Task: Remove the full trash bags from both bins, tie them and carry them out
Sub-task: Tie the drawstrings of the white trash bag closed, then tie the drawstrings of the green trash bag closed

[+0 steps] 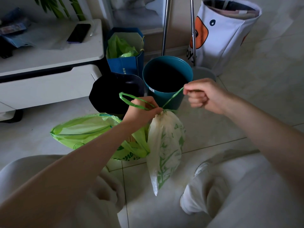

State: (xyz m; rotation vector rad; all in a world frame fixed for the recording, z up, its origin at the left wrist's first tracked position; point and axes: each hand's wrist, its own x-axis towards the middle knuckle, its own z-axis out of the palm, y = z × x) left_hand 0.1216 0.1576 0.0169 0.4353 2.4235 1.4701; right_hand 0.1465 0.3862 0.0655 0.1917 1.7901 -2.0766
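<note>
A white trash bag with green print (166, 145) hangs in front of me, its neck gathered tight. My left hand (141, 111) pinches the neck and one loop of the green drawstring (131, 100). My right hand (202, 94) is closed on the other drawstring end and holds it taut up to the right. A green trash bag (82, 130) lies open on the floor to the left, under my left forearm. Behind stand a teal bin (167, 79), without a bag inside, and a dark bin (115, 91) beside it.
A blue paper bag (125, 51) holding green plastic stands behind the bins. A white low cabinet (49, 63) with a phone (79, 32) on top is at the left. Two metal poles (166, 25) and a white fabric hamper (225, 33) stand at the back right. My knees fill the foreground.
</note>
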